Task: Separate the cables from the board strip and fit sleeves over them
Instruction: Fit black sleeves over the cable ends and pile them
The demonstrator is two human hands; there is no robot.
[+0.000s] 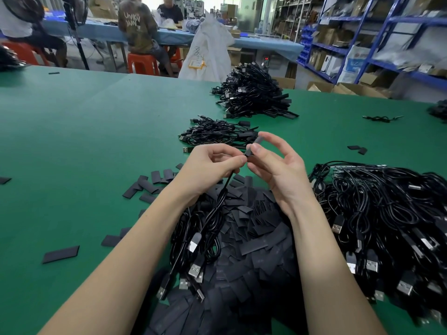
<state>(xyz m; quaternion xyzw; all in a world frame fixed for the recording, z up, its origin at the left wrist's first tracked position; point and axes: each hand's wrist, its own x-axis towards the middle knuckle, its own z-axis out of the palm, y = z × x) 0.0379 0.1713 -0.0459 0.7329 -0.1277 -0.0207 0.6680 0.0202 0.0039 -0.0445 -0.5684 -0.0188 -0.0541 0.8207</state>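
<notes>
1. Nearest the viewer, at 6 o'clock, a heap of flat black sleeves point(242, 257) is spread on the green table point(84, 141), presumably kept close so that one can be picked up without reaching; loose sleeves are scattered out toward 9 o'clock
2. Across this heap a small bunch of black cables is draped, its silver plugs point(193, 272) hanging toward the viewer
3. At 3 o'clock a large tangled pile of cables point(387, 218) is seen, with what looks like a board strip at its far edge; these are judged to be the stock not yet sleeved
4. At the centre a single cable point(223, 189) is pinched near its end by the left hand point(212, 165), thumb and forefinger curled round it, the cord trailing down to the bunch below
5. A sleeve point(254, 145) is pinched by the right hand point(278, 170) between thumb and forefinger, the other fingers loosely spread; it is held in line with the cable end, apparently so that it can be slid on. The sleeve appears short, dark and matte, tilted up toward 1 o'clock; whether the cable tip is already inside cannot be told
6. Just beyond the hands, at 12 o'clock, a small pile of cables point(215, 134) is laid, and farther toward 1 o'clock a bigger stack point(254, 95), likely finished work set out of the way
7. Beyond the table, seated people, red stools point(142, 64), a white sack point(208, 52) and blue shelves point(362, 39) are seen
</notes>
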